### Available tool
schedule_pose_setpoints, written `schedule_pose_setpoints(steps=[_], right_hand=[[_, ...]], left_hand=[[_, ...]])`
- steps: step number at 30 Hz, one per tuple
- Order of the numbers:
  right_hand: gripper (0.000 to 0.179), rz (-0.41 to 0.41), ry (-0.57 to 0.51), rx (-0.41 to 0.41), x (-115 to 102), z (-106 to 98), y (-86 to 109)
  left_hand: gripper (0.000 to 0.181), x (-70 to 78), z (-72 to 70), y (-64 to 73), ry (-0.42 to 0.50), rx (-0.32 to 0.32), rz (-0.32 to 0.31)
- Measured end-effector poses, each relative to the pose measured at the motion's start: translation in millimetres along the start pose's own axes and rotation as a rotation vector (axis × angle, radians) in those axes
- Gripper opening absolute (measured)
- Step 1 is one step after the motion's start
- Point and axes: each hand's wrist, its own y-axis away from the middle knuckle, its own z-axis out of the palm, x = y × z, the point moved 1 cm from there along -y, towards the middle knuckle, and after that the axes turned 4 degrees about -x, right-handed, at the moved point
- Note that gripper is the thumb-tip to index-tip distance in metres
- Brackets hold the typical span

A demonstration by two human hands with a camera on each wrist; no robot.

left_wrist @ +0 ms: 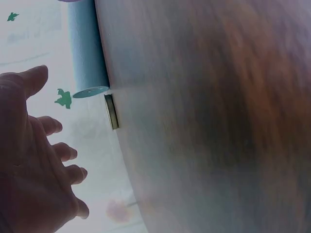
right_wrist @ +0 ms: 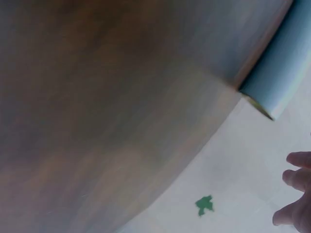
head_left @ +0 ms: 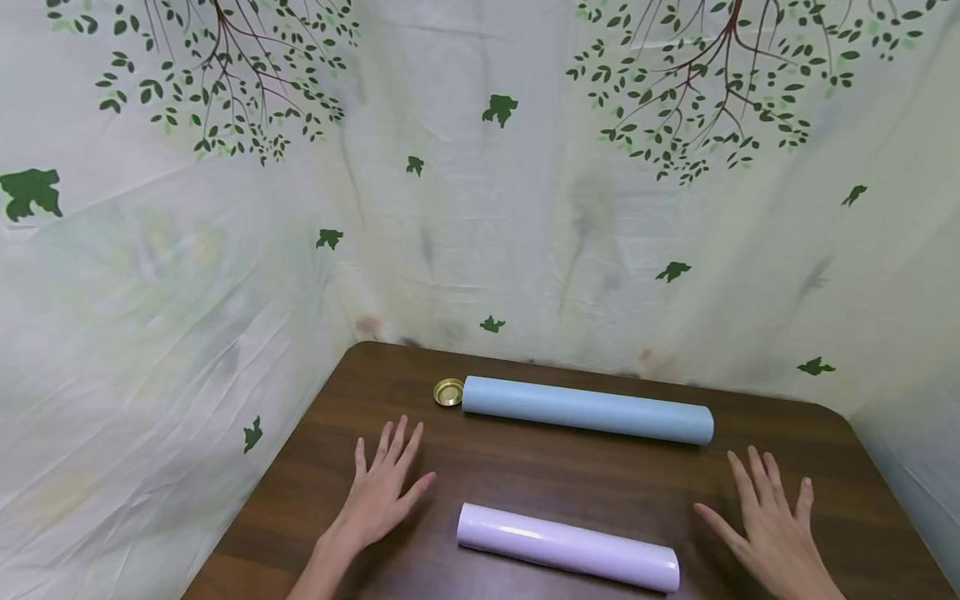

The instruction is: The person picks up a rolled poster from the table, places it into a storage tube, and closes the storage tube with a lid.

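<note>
Left hand (head_left: 381, 498) is extending over the brown table (head_left: 585, 475), fingers spread, gripping nothing, near the left end of a lilac roll (head_left: 567, 547). Right hand (head_left: 776, 533) is likewise holding nothing, fingers fanned, beyond that roll's right end. Lilac roll is lying on the near side; blue roll (head_left: 588, 409) is lying farther back, gold-coloured dish (head_left: 448, 392) sitting just beside its left end. Leaf-printed cloth (head_left: 525, 208) is hanging behind.

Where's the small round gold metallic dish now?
In the head view, the gold dish sits at the back left of the dark brown table, beside the left end of the light blue cylinder.
</note>
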Motion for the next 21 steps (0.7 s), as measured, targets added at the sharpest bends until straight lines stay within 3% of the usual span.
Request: schedule_pose_setpoints(steps=[10, 16, 21], right_hand=[[0.092, -0.073, -0.010, 0.020, -16, 4, -25.8], [0.093, -0.099, 0.001, 0.022, -20, 6, -44.3], [0.094, -0.104, -0.004, 0.002, -23, 8, -61.0]], left_hand=[[0.080, 3.2, -0.1, -1.2, 0.019, 0.001, 0.010], [0.079, 7.8, -1.4, -1.0, 0.004, 0.041, 0.044], [0.080, 12.0, 2.3, -0.5, -0.007, -0.007, 0.047]])
